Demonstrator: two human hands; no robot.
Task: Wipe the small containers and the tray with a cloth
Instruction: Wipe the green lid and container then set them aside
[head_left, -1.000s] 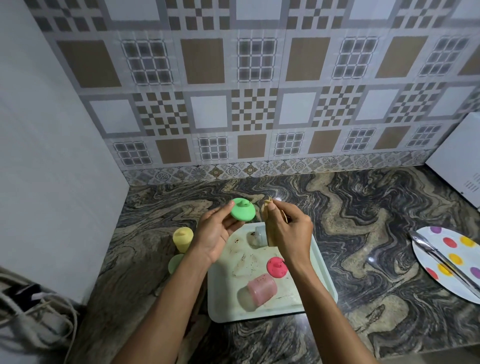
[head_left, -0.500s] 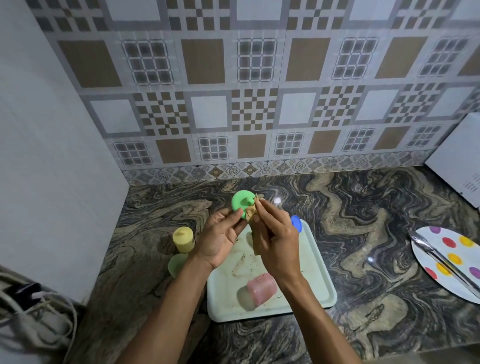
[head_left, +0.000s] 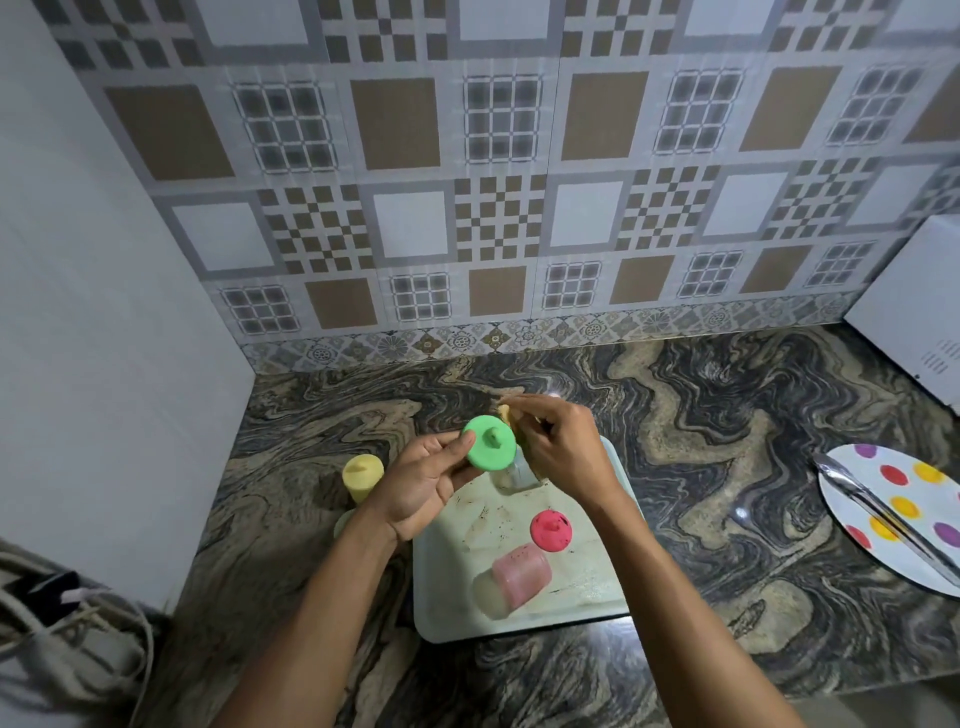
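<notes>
In the middle of the frame, the left hand (head_left: 431, 478) held a green lid (head_left: 490, 443) up in the air, above the far end of the tray (head_left: 426, 587). The thumb and fingertips were curled round the lid's edge and pinched it, so its top with the little knob faced up and was easy to reach. The right hand (head_left: 561, 452) was just beside the lid, with its fingers bunched tight on a small tan cloth (head_left: 506, 413). Only a bit of the cloth peeked out at the top of the hand, touching or almost touching the lid; I could not tell which. It looked like the lid was being wiped. Under the two hands stood a clear container (head_left: 514, 473) on the tray, most likely the one the lid came from. Lower in the frame, a red lid (head_left: 551, 529) sat on the tray, and a pink container (head_left: 522, 574) lay on its side near it. The tray had brown spots and smears on it, so it probably had not been wiped yet. A yellow container (head_left: 362, 475) stood off the tray, to the left, on the swirly stone counter (head_left: 727, 467). At the right edge lay a spotted plate (head_left: 893, 561) with metal tongs (head_left: 883, 519) on it, well apart from the tray.
</notes>
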